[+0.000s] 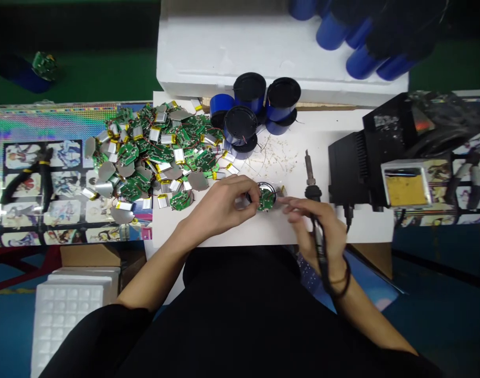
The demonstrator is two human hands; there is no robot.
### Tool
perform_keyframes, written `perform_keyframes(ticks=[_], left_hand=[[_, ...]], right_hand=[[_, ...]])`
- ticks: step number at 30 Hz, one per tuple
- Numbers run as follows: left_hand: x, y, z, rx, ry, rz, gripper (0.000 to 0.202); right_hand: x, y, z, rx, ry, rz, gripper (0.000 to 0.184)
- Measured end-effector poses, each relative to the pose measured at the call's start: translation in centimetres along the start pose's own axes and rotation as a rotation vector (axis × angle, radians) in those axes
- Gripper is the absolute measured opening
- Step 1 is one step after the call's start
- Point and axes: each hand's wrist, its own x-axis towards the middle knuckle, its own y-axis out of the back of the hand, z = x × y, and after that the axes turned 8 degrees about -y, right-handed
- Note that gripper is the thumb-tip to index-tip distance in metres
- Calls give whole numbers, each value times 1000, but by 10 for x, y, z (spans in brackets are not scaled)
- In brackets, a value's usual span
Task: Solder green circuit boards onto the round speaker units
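My left hand (220, 202) grips a round metal-rimmed speaker-like unit (266, 198) with a green circuit board on its face. My right hand (316, 226) is shut on a soldering iron (312, 181), its tip pointing away from me, and its fingers reach toward the unit's right side. The contact point between the iron's tip and the board is apart, with a gap showing. Left of my hands lies a heaped pile of green circuit boards with small silver pouch batteries (153, 152) and red and black wires.
Blue cylinders with black caps (251, 102) stand behind my hands on a white work surface (172, 226). A soldering station (345, 168) and a sponge tin (405, 184) sit to the right. Black-handled pliers (27, 178) lie on a printed mat at left.
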Motion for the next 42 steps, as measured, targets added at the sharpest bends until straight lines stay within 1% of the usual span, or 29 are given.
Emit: perform_keyframes(ticks=[3, 5, 8, 11, 13, 16, 18, 21, 24, 26, 28, 30, 32, 34, 36, 38, 40, 42], left_hand=[[-5, -2, -4, 20, -41, 11, 8], [-8, -5, -8, 45, -108, 38, 6], [-10, -13, -14, 137, -209, 79, 10], [-8, -19, -16, 252, -251, 101, 11], [-7, -21, -15, 298, -273, 100, 11], [-6, -19, -14, 321, -289, 58, 12], [-7, -19, -14, 313, -271, 34, 13], [-9, -19, -15, 277, -232, 40, 12], [-9, -18, -14, 269, -232, 38, 12], [-7, -16, -12, 299, -262, 9, 14], [-4, -12, -9, 337, -292, -39, 15], [0, -7, -7, 368, -307, -86, 17], [3, -2, -5, 391, -311, -125, 19], [6, 1, -4, 411, -314, -156, 21], [7, 2, -3, 426, -317, -180, 22], [7, 2, -2, 442, -321, -185, 23], [7, 1, -2, 457, -328, -175, 22], [7, 0, -3, 467, -344, -159, 21]], right_hand=[[7, -13, 7, -99, 101, -23, 40], [17, -13, 9, -123, 127, -71, 37], [35, -4, 11, -126, 150, -174, 32], [44, 3, 10, -137, 160, -245, 32], [43, 3, 8, -150, 179, -253, 33], [38, -4, 6, -162, 203, -185, 32], [35, -9, 6, -180, 198, -130, 31], [34, -14, 8, -205, 222, -111, 30], [35, -9, 8, -212, 254, -136, 29], [32, -2, 4, -190, 235, -136, 27], [27, 7, -3, -118, 158, -93, 24], [20, 15, -10, 19, 34, 13, 23], [11, 22, -14, 166, -85, 145, 29], [2, 27, -13, 241, -126, 240, 35], [-9, 33, -7, 190, -111, 271, 35], [-21, 39, -2, 52, -70, 274, 28], [-30, 44, -1, -82, -33, 241, 19], [-33, 46, -4, -152, 15, 180, 17]])
